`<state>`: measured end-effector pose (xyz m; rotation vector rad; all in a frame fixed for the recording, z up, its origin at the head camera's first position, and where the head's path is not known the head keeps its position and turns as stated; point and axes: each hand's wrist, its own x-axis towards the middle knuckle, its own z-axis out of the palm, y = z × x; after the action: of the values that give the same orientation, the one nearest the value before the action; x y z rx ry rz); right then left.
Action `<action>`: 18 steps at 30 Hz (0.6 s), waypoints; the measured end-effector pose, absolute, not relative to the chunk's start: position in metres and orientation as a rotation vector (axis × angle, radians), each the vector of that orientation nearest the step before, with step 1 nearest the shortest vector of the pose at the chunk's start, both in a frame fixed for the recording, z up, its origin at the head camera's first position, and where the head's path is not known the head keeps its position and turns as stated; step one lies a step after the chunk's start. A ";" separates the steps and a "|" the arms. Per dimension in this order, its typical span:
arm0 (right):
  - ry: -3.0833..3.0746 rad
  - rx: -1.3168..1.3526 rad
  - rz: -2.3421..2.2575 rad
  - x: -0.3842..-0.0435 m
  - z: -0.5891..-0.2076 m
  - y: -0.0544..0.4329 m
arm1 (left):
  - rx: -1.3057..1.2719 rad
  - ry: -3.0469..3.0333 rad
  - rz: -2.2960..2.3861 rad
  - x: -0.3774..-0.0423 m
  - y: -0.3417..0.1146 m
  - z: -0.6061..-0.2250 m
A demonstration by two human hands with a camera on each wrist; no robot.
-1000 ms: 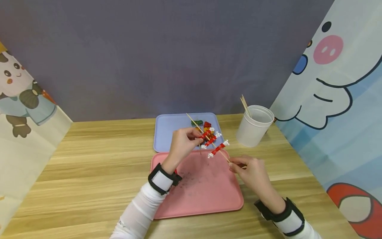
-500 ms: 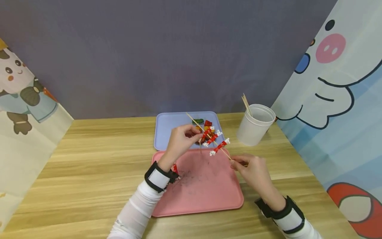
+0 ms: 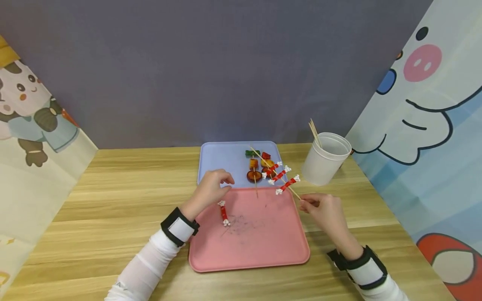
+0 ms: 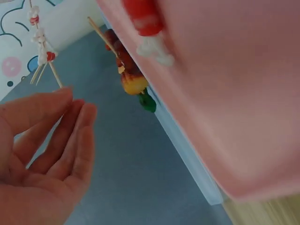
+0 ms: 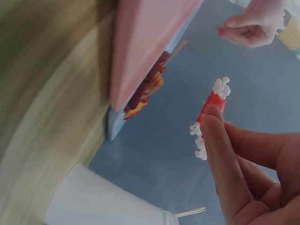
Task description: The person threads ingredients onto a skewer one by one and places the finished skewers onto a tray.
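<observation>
My right hand (image 3: 325,211) pinches the lower end of a bamboo skewer (image 3: 295,193). Three red pieces with white knobbed ends (image 3: 288,184) are threaded on it, like little wrapped bones. The skewer slants up and left over the trays. My left hand (image 3: 211,188) is off the skewer, above the left side where the trays meet, its fingers loosely bent around nothing. A loose red piece with white ends (image 3: 224,213) lies on the pink tray (image 3: 263,251) below that hand; the left wrist view shows part of this red piece (image 4: 143,18) too.
Behind the pink tray is a blue tray (image 3: 218,152) bearing two food skewers; one has a mushroom slice (image 3: 254,176), and the held skewer partly covers the other. A white bucket (image 3: 321,165) with several bare skewers (image 3: 314,131) stands back right. A grey wall closes the back.
My left hand has let go of the threaded pieces and drawn away to the left, uncovering the loose piece on the pink tray. My right hand still holds the skewer, slightly further right.
</observation>
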<state>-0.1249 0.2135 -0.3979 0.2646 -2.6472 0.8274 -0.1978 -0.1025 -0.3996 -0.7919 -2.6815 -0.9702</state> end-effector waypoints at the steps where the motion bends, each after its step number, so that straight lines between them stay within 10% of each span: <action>1: -2.648 0.262 0.815 -0.125 -0.399 0.215 | -0.819 -2.692 -0.950 -0.198 -0.104 -0.401; 18: -2.690 0.145 0.774 -0.124 -0.408 0.242 | -1.424 -2.917 -0.535 -0.198 -0.120 -0.410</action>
<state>-0.1239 0.2421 -0.4079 0.1454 -2.6899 0.7743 -0.1982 -0.1199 -0.4098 -1.4238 -2.9166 -0.5352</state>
